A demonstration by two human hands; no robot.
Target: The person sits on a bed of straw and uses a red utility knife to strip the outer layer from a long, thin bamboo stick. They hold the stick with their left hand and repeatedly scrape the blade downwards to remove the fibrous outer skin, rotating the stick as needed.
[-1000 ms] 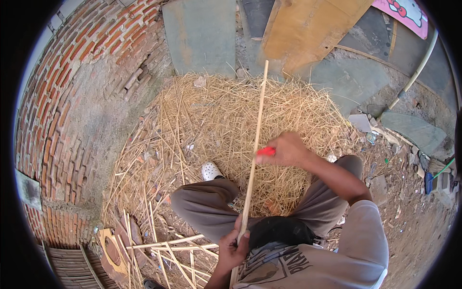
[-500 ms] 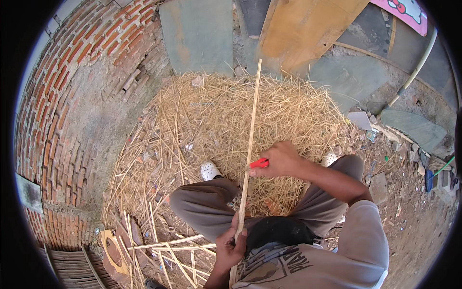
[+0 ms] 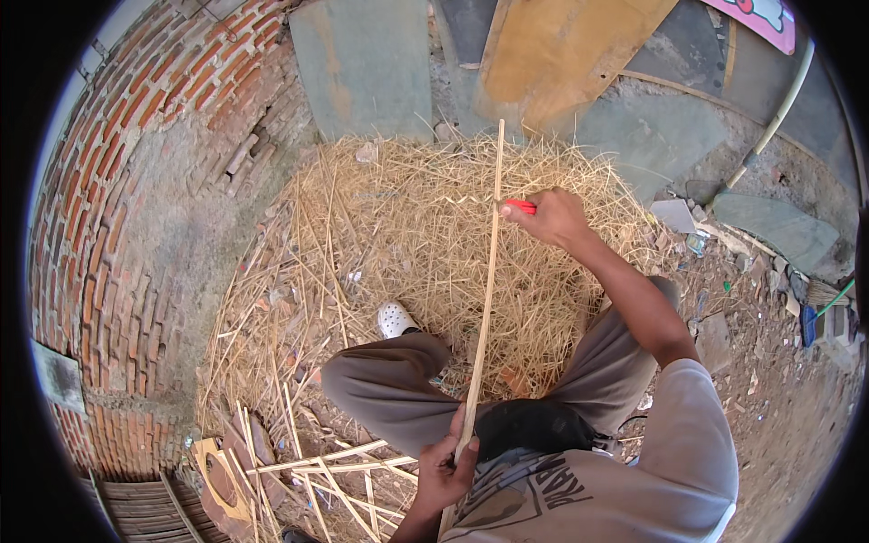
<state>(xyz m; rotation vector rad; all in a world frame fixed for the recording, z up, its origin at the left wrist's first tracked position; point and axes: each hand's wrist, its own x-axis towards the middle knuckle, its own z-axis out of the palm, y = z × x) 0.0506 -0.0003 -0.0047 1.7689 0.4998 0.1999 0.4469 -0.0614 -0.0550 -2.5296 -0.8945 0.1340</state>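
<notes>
A long, pale wooden strip (image 3: pixel 490 281), probably bamboo, slants up from my lap over the straw-like pile. My left hand (image 3: pixel 444 472) is closed around its lower part, close to my waist. With my arm stretched forward, my right hand (image 3: pixel 554 217) grips a red-handled knife (image 3: pixel 520 207) against the strip's upper part. The knife's blade is too small to make out. A thin curly shaving (image 3: pixel 462 199) sticks out leftward from the strip by the knife.
A heap of thin shavings (image 3: pixel 425 244) covers the ground before my crossed legs. Several cut strips (image 3: pixel 335 466) lie at my left. A brick wall (image 3: pixel 100 271) rises on the left, and grey boards (image 3: pixel 362 72) lean at the back. Rubble (image 3: pixel 769 299) lies on the right.
My right hand has slid the knife forward along the strip, away from my body. The strip's far end has tipped slightly right. A curled shaving now shows beside the knife.
</notes>
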